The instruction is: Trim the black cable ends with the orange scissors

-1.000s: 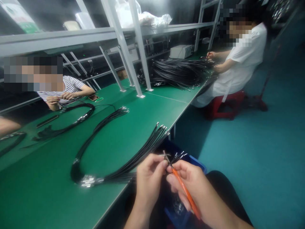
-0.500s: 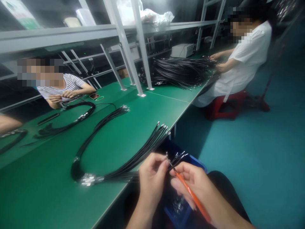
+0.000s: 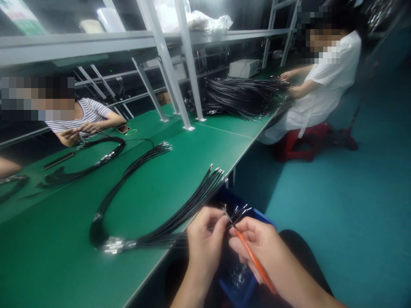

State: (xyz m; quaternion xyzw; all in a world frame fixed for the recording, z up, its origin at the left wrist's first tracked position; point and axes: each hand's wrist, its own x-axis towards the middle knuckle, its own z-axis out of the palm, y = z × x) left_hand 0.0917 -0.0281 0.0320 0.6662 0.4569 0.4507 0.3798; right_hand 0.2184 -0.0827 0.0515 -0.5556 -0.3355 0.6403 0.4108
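Note:
Over the table's front edge, my left hand [image 3: 207, 231] is closed in a pinch on the end of a black cable. The exact spot between its fingertips is partly hidden. My right hand [image 3: 257, 244] grips an orange-handled tool [image 3: 252, 254] whose thin metal tip reaches up beside the left fingertips. Whether the tip touches the cable end I cannot tell. Several cable ends with metal connectors [image 3: 245, 208] stick out behind my hands. A curved bundle of black cables [image 3: 180, 216] runs from my left hand across the green table [image 3: 64, 256], wrapped in shiny clear film at its bend.
Under my hands, a blue bin [image 3: 236, 288] holds small shiny pieces. One co-worker [image 3: 93, 115] handles cables across the table; another [image 3: 334, 81] sits on a red stool [image 3: 298, 143] beside a large cable pile [image 3: 237, 96]. Grey shelf posts [image 3: 189, 77] stand on the table.
The view has shifted slightly, so the table and bundle appear a little further left. Both hands keep almost the same pose, with the orange-handled tool still in the right one.

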